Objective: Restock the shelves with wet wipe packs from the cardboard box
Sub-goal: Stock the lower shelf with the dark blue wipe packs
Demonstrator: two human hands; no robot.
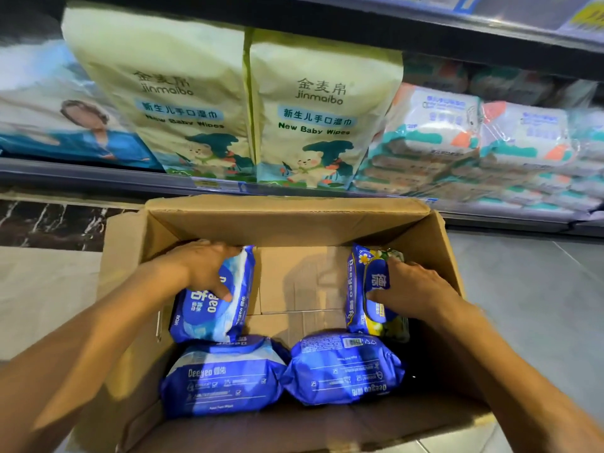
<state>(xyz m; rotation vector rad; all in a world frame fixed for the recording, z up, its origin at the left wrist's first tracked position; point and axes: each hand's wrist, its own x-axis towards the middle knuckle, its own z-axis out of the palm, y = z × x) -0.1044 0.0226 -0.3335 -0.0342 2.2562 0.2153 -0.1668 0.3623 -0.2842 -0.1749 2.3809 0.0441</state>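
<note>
Cardboard box [287, 220] holds four wipe packs; left hand [202, 266] grips a blue-white pack [215, 308]; right hand [415, 289] grips a yellow-flowered pack [366, 279].

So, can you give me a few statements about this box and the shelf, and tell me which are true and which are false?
1. The left hand and the right hand each grip a pack inside the box. True.
2. Only two packs show in the box. False: four show, the left pack, the right pack, and two loose packs lying nearer the camera.
3. Two cream bags stand on the shelf behind the box. True.
4. The right pack is plain blue. False: it also has yellow and flowers on it.
</note>
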